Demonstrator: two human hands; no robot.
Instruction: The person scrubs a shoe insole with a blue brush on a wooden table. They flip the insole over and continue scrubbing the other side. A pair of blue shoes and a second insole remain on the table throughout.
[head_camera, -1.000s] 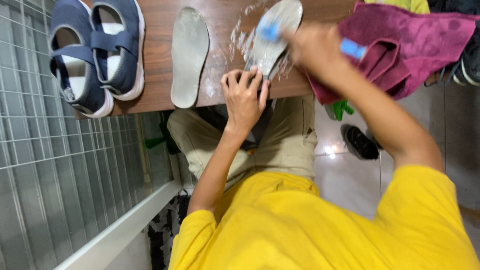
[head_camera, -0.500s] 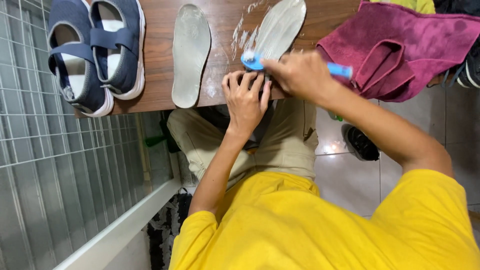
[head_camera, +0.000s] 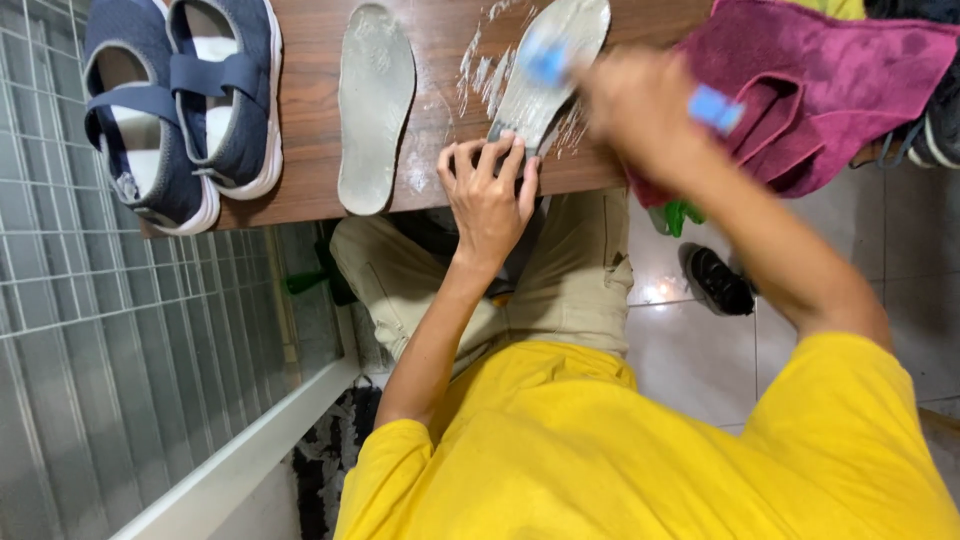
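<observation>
step: scrubbing soapy insole (head_camera: 548, 72) | left hand (head_camera: 487, 195) — pinning heel end, fingers spread | right hand (head_camera: 640, 110) — clenched around blue brush (head_camera: 716, 108), blurred | next: steady strokes, firm hold-down

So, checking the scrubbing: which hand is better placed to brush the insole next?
Right, likely: the right hand holds the blue brush over the soapy insole; the left hand pins its near end.
</observation>
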